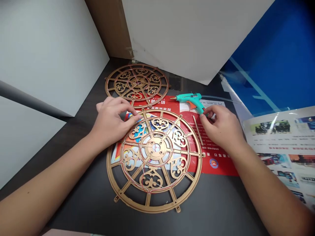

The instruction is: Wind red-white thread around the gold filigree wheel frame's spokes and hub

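- You have thin red-and-white wire [149, 191] routed around the near gold openwork wheel [155, 149], with strands crossing toward its hub.
- The far gold openwork wheel [137, 83] carries similar wiring; whether any strand on either still needs fixing, you cannot tell from here.
- Your near wheel lies flat, partly over a red printed sheet [221, 167].
- Your left hand [114, 118] arches over its far-left rim, thumb and fingertip narrowly spaced; whether they pinch wire is unclear.
- Your right hand [222, 126], right of the wheel, curls narrowly at the turquoise glue gun's [188, 97] handle; you cannot tell how firmly it grips.
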Tool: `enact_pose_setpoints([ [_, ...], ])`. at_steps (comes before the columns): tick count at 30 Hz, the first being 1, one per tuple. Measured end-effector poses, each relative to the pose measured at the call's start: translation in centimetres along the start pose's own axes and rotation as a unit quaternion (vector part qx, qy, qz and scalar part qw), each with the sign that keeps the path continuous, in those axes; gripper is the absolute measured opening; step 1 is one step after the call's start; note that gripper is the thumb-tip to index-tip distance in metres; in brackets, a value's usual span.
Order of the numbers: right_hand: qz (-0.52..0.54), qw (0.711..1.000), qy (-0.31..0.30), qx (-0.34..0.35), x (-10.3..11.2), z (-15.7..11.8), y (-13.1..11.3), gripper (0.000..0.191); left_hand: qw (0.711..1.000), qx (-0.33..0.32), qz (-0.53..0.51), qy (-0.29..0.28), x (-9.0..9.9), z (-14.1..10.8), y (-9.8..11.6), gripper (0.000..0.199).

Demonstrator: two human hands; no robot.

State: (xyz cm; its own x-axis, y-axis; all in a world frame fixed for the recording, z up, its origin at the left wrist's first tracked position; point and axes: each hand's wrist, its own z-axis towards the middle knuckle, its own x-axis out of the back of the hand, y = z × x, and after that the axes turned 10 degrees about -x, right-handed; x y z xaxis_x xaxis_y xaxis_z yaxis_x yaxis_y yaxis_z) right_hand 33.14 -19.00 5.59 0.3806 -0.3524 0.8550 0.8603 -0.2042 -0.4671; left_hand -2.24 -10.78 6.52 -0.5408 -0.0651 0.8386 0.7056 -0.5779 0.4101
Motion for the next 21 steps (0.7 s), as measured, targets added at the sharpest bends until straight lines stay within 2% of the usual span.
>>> enact_pose_setpoints([
  [5,0.04,0.995,-0.002,0.092,0.5,-1.9,-2.2,0.011,0.989,-0.115,-0.088,-0.028,0.6,-1.2,-0.6,0.027],
  [9,0.09,0.96,-0.069,0.255,0.9,-4.0,-4.9,0.012,0.972,-0.163,-0.133,-0.102,1.3,-2.4,-1.2,0.024],
  [11,0.086,0.945,-0.123,0.292,0.8,-4.7,-6.2,0.012,0.962,-0.199,-0.139,-0.123,1.4,-2.7,-1.2,0.024],
  [14,0.072,0.934,-0.163,0.308,-0.1,-5.0,-7.8,0.015,0.955,-0.241,-0.125,-0.12,1.2,-3.0,-0.9,0.024],
  [18,0.065,0.947,-0.132,0.286,-2.5,-4.9,-9.0,0.024,0.957,-0.25,-0.102,-0.104,0.6,-3.5,-0.2,0.024],
  [21,0.058,0.95,-0.106,0.287,-4.1,-5.0,-9.2,0.029,0.955,-0.256,-0.098,-0.112,0.3,-3.8,0.0,0.023],
])
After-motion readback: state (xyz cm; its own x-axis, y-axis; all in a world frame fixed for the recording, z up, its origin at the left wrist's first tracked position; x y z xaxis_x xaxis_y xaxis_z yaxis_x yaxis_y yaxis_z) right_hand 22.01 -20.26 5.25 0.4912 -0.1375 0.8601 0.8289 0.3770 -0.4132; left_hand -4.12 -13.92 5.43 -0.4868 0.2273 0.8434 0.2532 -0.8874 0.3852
